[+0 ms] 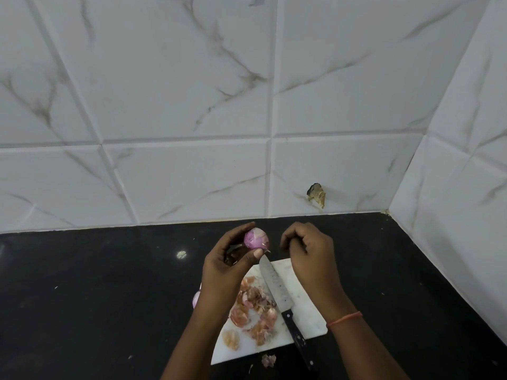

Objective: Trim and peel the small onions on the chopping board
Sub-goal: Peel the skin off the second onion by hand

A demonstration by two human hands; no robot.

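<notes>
My left hand [230, 259] holds a small purple onion [256, 238] between fingertips and thumb, raised above the far end of the white chopping board [301, 305]. A thin wisp of skin hangs from the onion's lower right. My right hand [307, 248] hovers just right of the onion with its fingers curled; whether they pinch a bit of skin I cannot tell. A black-handled knife [279, 293] lies diagonally on the board. Loose onion skins [255, 311] are heaped on the board's left half. Another onion [196, 298] peeks out behind my left forearm.
The board sits on a black countertop [96, 297] that runs to a white marble-tiled wall, with a corner at the right. A scrap of skin [268, 360] lies off the board's near edge. A chipped hole [317, 194] marks the wall tile.
</notes>
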